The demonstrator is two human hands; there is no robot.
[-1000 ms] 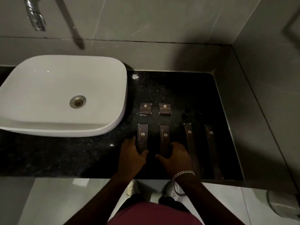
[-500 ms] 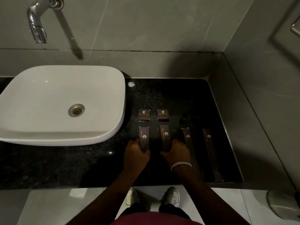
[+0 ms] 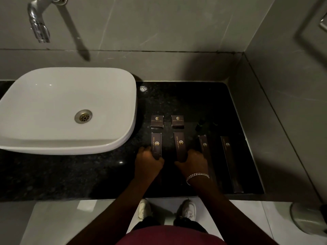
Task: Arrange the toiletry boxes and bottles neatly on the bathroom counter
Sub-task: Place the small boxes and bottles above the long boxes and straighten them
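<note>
On the black granite counter [image 3: 106, 174], the left hand [image 3: 147, 160] closes its grip on one slim dark-brown box [image 3: 156, 145], the right hand [image 3: 193, 161] on its neighbour [image 3: 180, 145], likely squaring them parallel beneath the small square boxes [image 3: 157, 121] just beyond.

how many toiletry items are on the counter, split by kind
Small square boxes: 2, the left one and the right one
Medium boxes: 2, one in the left hand, one in the right hand
Long boxes: 2
Small dark bottles: 2, dim
Total: 8
</note>
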